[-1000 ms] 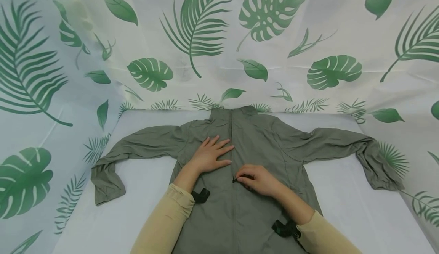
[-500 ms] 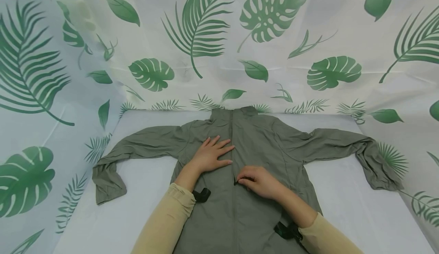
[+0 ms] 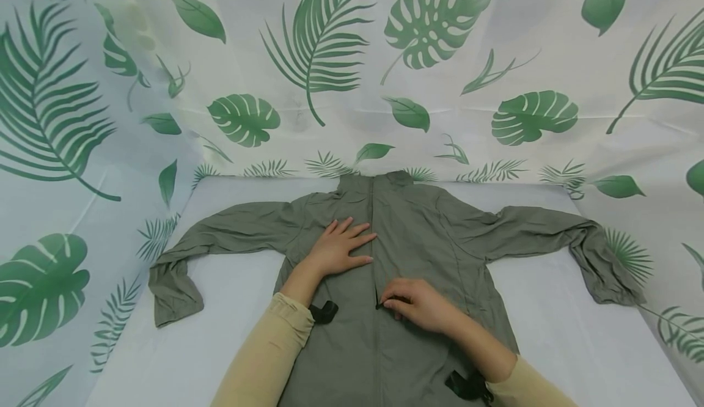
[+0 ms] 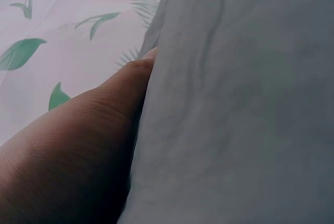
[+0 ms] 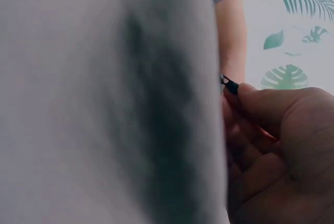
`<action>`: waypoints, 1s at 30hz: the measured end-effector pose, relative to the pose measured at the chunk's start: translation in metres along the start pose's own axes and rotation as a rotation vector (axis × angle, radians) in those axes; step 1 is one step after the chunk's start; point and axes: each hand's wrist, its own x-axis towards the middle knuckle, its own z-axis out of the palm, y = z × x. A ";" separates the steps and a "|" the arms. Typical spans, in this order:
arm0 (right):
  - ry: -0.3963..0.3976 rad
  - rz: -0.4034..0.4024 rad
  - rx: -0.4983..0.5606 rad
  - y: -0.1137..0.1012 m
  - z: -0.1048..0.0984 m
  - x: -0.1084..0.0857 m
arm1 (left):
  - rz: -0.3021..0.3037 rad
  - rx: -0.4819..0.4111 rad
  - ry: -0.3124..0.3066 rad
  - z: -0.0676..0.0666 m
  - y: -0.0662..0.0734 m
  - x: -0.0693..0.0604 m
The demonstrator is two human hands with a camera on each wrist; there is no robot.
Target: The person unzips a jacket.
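A grey-green jacket [image 3: 341, 346] lies front up with its sleeves spread and its collar at the far end. A zipper runs down its middle. My left hand [image 3: 339, 249] rests flat on the chest beside the zipper, fingers spread and straight. My right hand [image 3: 420, 303] pinches the dark zipper pull [image 5: 230, 85] between thumb and curled fingers, below the left hand. Just above the pull, a narrow dark gap shows along the zipper. In the left wrist view, jacket cloth hides most of the left hand's fingers. Blurred cloth fills much of the right wrist view.
The jacket is spread on a white table [image 3: 231, 297]. Both cuffs lie bent toward the near side. Behind and at the sides hangs a white curtain [image 3: 341, 132] printed with green leaves. Black straps [image 3: 323, 313] sit at both wrists.
My right hand has moved down along the zipper toward the near side, and the zipper pull has come with it. The left hand stays in place on the jacket.
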 end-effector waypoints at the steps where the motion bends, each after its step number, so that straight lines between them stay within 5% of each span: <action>1: 0.008 0.014 0.011 0.001 0.001 -0.001 | 0.000 -0.004 -0.001 0.000 0.000 0.000; 11: 0.050 0.014 0.075 0.021 0.003 -0.001 | -0.006 -0.015 -0.002 -0.003 -0.002 0.007; 16: 0.035 -0.023 0.055 0.028 -0.003 0.005 | -0.022 -0.029 0.000 -0.004 -0.006 0.013; 25: -0.012 0.033 0.059 0.035 -0.014 0.017 | -0.055 -0.023 -0.012 -0.004 -0.014 0.025; 30: -0.028 0.060 0.061 0.012 -0.022 0.018 | -0.060 -0.021 -0.033 -0.005 -0.011 0.024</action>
